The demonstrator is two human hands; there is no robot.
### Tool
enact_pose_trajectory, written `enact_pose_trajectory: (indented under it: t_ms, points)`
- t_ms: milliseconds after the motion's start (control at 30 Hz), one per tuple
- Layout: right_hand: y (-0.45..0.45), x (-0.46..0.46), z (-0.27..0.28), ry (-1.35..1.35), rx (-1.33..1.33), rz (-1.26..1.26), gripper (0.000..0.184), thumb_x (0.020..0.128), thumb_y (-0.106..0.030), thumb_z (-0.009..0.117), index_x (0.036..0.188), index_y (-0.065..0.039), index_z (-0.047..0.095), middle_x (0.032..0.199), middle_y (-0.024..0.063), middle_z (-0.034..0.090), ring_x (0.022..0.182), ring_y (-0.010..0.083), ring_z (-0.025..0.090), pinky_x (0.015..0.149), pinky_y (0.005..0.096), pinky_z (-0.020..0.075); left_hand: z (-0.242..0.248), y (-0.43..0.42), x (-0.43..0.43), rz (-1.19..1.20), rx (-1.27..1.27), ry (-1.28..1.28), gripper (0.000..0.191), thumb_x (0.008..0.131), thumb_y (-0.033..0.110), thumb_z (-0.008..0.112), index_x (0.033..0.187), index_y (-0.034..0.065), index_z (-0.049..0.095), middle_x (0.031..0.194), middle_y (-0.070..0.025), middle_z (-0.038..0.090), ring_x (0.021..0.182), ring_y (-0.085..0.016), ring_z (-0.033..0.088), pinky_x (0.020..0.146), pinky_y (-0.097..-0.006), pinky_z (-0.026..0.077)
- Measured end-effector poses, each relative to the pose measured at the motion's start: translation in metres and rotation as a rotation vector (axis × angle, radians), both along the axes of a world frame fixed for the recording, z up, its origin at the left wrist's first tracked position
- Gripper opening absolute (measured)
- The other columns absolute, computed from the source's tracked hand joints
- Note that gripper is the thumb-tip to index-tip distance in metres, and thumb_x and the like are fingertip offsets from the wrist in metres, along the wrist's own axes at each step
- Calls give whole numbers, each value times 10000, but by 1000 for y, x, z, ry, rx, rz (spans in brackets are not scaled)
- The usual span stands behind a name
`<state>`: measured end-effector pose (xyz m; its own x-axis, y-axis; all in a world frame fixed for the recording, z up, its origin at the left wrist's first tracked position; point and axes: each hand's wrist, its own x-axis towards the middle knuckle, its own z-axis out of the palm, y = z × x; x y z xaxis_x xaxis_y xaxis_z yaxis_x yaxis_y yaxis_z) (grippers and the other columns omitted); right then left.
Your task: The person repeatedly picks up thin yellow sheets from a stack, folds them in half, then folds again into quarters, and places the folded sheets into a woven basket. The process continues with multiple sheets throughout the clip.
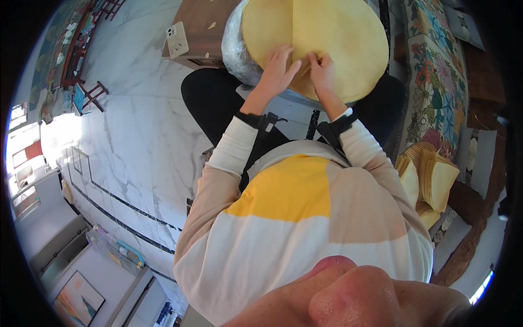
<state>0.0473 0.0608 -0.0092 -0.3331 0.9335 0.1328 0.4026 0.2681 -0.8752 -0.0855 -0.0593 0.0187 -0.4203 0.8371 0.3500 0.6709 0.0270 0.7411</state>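
Observation:
In front of me is a large stack of thin round yellow sheets (347,36), which look like flatbread. A straight crease or edge runs down the top sheet from the far side towards my hands. My left hand (280,69) rests on its near left part, thumb apart from the fingers. Close beside it, my right hand (325,73) has thumb and fingers curled in at the surface, seemingly pinching the sheet. Between the hands the sheet looks puckered and browner. Clear plastic wrap (236,49) bulges out around the left side of the stack.
A brown wooden table (200,24) at the far left bears a phone (177,40) and pale flakes (211,25). Folded yellow sheets (439,184) are piled at my right, near a floral-covered seat (435,90). A small stool (92,96) stands on the marble-look floor (135,122).

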Motion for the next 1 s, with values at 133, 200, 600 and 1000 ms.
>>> enact_pose_trajectory:
  t_ms: [133, 200, 600, 1000]
  points:
    - [46, 51, -1, 169, -116, -53, 314, 1052, -273, 757, 956, 25, 728, 742, 147, 722, 677, 239, 708, 620, 414, 517, -6, -28, 8, -107, -255, 217, 806, 989, 518, 782, 1639, 126, 510, 1748, -205, 382, 1635, -466, 265, 1315, -540, 310]
    - [90, 68, 6, 223, -205, -44, 319, 1066, -267, 746, 954, 30, 723, 715, 120, 706, 654, 190, 680, 603, 386, 499, 0, -34, 10, -137, -304, 241, 840, 986, 542, 779, 1683, 177, 480, 1780, -189, 338, 1661, -470, 219, 1337, -564, 259]
    - [276, 56, 176, -203, 83, 176, 154, 1034, -112, 696, 1028, 15, 782, 862, 164, 794, 785, 277, 786, 714, 455, 601, 23, -38, 12, -197, -441, 404, 905, 893, 502, 863, 1685, 277, 487, 1804, -168, 299, 1671, -459, 224, 1345, -601, 220]
    - [195, -44, 246, -67, 625, 762, 227, 1043, -221, 671, 1109, -44, 796, 945, 191, 786, 905, 333, 783, 837, 450, 611, 110, 122, 24, -544, 105, 826, 711, 873, 332, 860, 1511, 131, 619, 1527, -83, 633, 1491, -295, 525, 1324, -463, 348]
